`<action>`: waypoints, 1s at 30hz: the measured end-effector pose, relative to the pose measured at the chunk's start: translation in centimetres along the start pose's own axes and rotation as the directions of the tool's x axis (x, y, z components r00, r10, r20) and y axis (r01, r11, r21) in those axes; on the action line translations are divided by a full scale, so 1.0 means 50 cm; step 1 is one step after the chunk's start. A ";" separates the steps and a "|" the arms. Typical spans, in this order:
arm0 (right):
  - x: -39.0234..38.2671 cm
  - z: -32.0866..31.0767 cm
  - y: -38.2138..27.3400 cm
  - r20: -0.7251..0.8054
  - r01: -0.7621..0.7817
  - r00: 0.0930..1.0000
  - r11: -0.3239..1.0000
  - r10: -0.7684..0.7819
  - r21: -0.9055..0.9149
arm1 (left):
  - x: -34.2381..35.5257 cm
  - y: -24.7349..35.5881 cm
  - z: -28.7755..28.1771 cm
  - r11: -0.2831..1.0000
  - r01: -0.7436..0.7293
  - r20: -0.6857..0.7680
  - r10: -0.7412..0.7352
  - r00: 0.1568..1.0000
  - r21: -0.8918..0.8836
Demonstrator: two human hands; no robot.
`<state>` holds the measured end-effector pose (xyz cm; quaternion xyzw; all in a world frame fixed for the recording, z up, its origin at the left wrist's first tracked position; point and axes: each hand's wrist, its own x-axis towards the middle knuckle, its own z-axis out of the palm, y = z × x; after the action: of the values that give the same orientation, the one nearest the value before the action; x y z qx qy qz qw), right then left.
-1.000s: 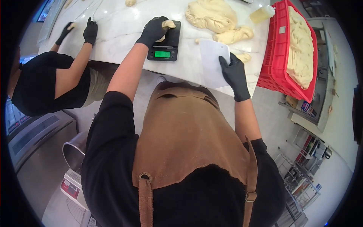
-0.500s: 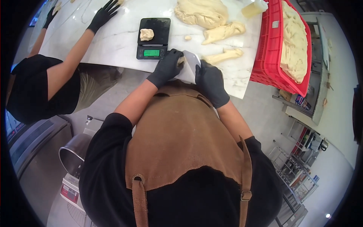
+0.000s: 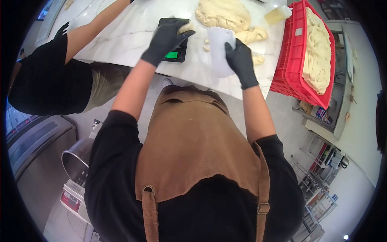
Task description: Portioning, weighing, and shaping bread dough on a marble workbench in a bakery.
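Note:
My left hand (image 3: 167, 39), in a black glove, is over the black digital scale (image 3: 176, 55) with its green lit display. Its fingers are closed round a piece of dough (image 3: 186, 27), and the hand hides most of the weighing plate. In my gloved right hand (image 3: 241, 62) is a white flat dough scraper (image 3: 219, 56), tilted above the front of the table. Beyond the scraper lie a large dough mass (image 3: 223, 15) and a dough strip (image 3: 256, 34). A shorter strip (image 3: 258, 59) is partly behind my right hand. Small dough bits (image 3: 207, 49) sit left of the scraper.
The marble table (image 3: 121, 44) spans the front. At its right side stands a red crate (image 3: 289, 60) full of dough (image 3: 317, 52). A container of yellowish liquid (image 3: 278, 15) is near the crate. On the left a co-worker (image 3: 44, 76) reaches across the table.
My left hand has moved up and left to the scale, now with dough in its fingers. My right hand has moved right, lifting the scraper away. The co-worker's arm has shifted right.

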<state>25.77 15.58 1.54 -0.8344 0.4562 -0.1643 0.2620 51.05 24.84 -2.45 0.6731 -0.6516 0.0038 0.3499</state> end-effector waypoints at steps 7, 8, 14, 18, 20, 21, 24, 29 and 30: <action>-0.088 -0.094 0.048 -0.056 -0.108 0.991 0.972 0.122 0.209 | -0.083 -0.066 -0.042 0.956 0.288 0.260 -0.294 0.920 0.059; -0.101 -0.102 0.052 -0.051 -0.144 0.985 0.949 0.164 0.282 | -0.080 -0.046 -0.065 0.959 0.277 0.267 -0.283 0.921 0.060; -0.139 -0.171 0.024 -0.017 -0.247 0.957 0.848 0.288 0.469 | 0.045 0.015 -0.281 0.998 -0.031 -0.305 0.011 0.952 -0.061; -0.139 -0.184 0.034 -0.036 -0.238 0.957 0.851 0.287 0.467 | 0.123 0.078 -0.420 0.840 0.012 -0.353 -0.240 0.904 -0.543; -0.146 -0.193 0.019 -0.083 -0.216 0.956 0.870 0.280 0.442 | 0.173 0.103 -0.451 0.710 -0.263 -0.565 -0.226 0.793 -0.653; -0.151 -0.192 0.023 -0.085 -0.221 0.955 0.869 0.286 0.442 | 0.203 0.168 -0.472 0.551 -0.456 -0.577 -0.056 0.815 -0.699; -0.155 -0.200 0.030 -0.099 -0.219 0.946 0.833 0.309 0.508 | 0.234 -0.024 -0.503 0.753 -0.472 -0.563 0.164 0.810 -0.460; -0.159 -0.193 0.031 -0.105 -0.195 0.956 0.860 0.274 0.471 | 0.164 -0.245 -0.217 0.969 0.026 -0.468 0.095 0.879 0.245; -0.165 -0.191 0.038 -0.118 -0.216 0.950 0.881 0.290 0.420 | 0.125 -0.236 -0.144 0.921 -0.032 -0.378 0.191 0.906 0.388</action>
<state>15.23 18.97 7.86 -0.6777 0.5395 -0.2923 0.4052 65.61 21.70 0.37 0.6723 -0.5893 0.2883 0.3430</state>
